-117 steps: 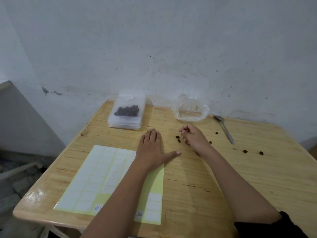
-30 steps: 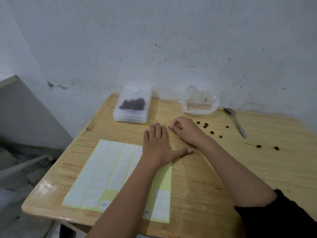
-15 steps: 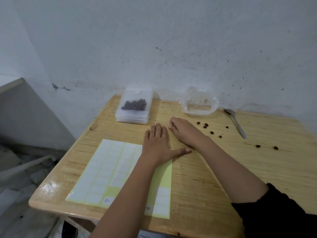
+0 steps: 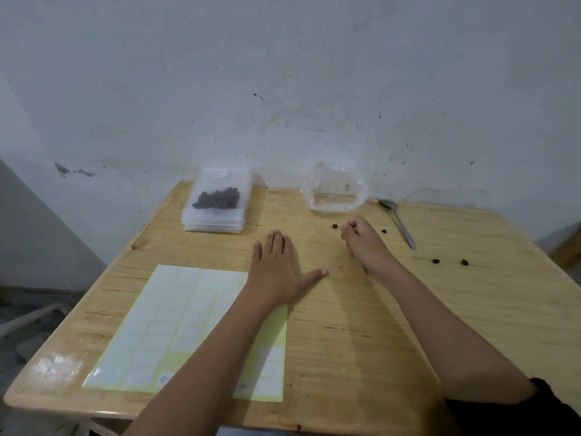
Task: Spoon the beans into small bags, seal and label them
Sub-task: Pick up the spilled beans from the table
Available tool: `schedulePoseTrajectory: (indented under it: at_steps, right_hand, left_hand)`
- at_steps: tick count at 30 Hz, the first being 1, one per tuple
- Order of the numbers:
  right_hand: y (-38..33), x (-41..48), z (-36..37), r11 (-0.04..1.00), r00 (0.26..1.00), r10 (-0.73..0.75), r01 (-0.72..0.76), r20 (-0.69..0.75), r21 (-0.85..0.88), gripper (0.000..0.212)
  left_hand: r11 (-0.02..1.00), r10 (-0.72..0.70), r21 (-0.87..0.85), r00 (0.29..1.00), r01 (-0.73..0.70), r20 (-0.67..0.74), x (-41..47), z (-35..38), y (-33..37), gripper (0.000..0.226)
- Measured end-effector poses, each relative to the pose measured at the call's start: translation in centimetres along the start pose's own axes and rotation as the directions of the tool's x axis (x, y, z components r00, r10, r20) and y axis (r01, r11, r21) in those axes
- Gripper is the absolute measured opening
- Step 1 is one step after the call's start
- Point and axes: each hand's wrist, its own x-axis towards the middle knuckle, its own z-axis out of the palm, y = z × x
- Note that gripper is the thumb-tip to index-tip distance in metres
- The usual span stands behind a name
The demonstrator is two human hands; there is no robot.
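Left hand (image 4: pixel 276 269) flat, bracing on the worktop (image 4: pixel 377 341); right hand (image 4: pixel 361 243) bunched beside a stray bean (image 4: pixel 334 226), probably gathering spills, catch unseen

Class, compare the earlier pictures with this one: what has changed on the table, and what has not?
The right hand moved right, away from the left hand, onto the loose beans, fingers curled; whether it pinches one cannot be seen. The left hand stayed flat; label sheet, spoon and filled bag did not move.
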Motion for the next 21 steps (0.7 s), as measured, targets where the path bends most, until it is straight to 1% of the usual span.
schedulePoseTrajectory:
  at_steps: [3, 5, 8, 10, 14, 16, 19, 21]
  right_hand:
    - [1.5, 0.8, -2.5, 0.985, 0.997, 0.072, -0.065, -0.039, 0.159, 0.029]
    - [1.9, 1.2, -3.5, 0.976, 0.994, 0.1, -0.088, -0.05, 0.199, 0.033]
    - [2.1, 1.7, -4.1, 0.956, 0.991, 0.132, -0.119, -0.031, 0.267, 0.032]
    - [2.0, 2.0, -4.1, 0.944, 0.99, 0.144, -0.137, -0.004, 0.3, 0.03]
    - [1.8, 2.7, -4.1, 0.923, 0.981, 0.192, -0.19, 0.028, 0.334, 0.029]
    - [1.7, 2.9, -4.3, 0.926, 0.979, 0.199, -0.201, 0.039, 0.32, 0.028]
    - [1.2, 2.8, -4.4, 0.949, 0.981, 0.181, -0.194, 0.074, 0.251, 0.026]
    - [0.9, 2.7, -4.2, 0.973, 0.985, 0.158, -0.166, 0.063, 0.159, 0.023]
  left_hand:
    - [1.0, 0.026, -0.002, 0.999, -0.026, 0.027, 1.2, 0.1, 1.1, 0.107]
    - [0.999, 0.04, -0.002, 0.998, -0.04, 0.041, 2.3, 0.0, 1.6, 0.11]
    - [0.998, 0.059, -0.004, 0.997, -0.058, 0.057, 3.9, 0.0, 2.4, 0.112]
    - [0.999, 0.051, -0.006, 0.998, -0.051, 0.041, 4.5, 0.3, 3.0, 0.113]
    - [1.0, 0.03, -0.007, 0.999, -0.03, -0.034, 4.7, 1.3, 3.3, 0.111]
    - [0.999, 0.03, -0.016, 0.999, -0.03, -0.042, 4.6, 1.3, 3.2, 0.11]
    - [0.999, 0.036, -0.013, 0.998, -0.037, -0.047, 4.7, 1.3, 3.2, 0.11]
    - [0.999, 0.035, -0.011, 0.998, -0.035, -0.049, 4.6, 1.3, 3.3, 0.111]
